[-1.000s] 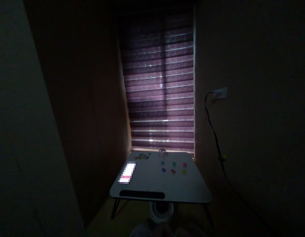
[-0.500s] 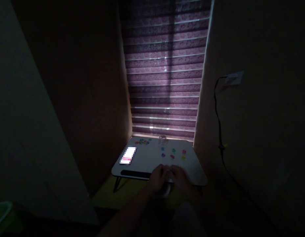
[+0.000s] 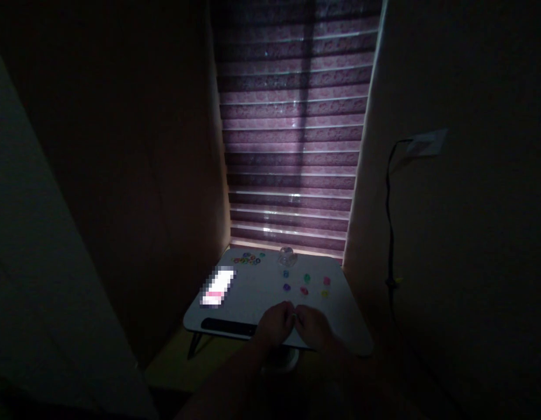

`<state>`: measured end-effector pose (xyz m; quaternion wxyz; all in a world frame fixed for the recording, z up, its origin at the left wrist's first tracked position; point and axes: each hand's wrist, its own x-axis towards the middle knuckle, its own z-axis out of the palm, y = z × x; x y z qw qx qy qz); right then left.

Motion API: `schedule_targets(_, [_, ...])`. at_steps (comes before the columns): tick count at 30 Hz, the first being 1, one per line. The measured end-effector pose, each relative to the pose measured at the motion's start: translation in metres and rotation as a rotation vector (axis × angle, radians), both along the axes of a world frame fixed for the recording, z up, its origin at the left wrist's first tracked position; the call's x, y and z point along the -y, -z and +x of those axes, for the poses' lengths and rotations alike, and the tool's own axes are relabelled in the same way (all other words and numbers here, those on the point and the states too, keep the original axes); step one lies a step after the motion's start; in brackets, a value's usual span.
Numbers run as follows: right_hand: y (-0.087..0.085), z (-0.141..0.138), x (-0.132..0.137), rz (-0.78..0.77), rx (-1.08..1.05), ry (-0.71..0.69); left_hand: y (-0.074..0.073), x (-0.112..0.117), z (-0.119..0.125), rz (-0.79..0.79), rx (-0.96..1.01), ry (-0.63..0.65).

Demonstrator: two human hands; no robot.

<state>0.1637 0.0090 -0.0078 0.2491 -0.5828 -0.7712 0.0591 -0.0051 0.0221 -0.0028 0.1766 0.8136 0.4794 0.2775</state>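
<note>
The room is very dark. My left hand and my right hand meet over the near edge of a small white folding table, fingers curled and fingertips pressed together; whether they hold anything is too dim to see. Beyond them lie several small coloured pieces in two short rows. A cluster of coloured rings sits at the table's far left, with a small clear glass object to its right.
A blurred-out white and pink rectangle lies on the table's left side, a dark strip along its front edge. Purple blinds hang behind. A black cord drops from a wall socket on the right. Walls close in on both sides.
Both hands came up into view a second ago and now rest together at the table's near edge. The view has dropped and shifted slightly, so the table sits a little further left.
</note>
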Motion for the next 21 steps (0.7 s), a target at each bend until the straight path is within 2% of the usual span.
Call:
schedule_targets(7, [0.005,-0.003,0.01,0.06,0.093,0.026,0.005,0.007,-0.002,0.088,-0.045,0.023])
schedule_targets(15, [-0.006,-0.001,0.021,0.052,0.071,0.002,0.002,0.014,0.0,0.061,-0.114,-0.015])
schedule_targets(21, [-0.008,0.003,0.023,0.046,0.027,0.025,0.001,0.013,0.004,0.077,-0.156,-0.016])
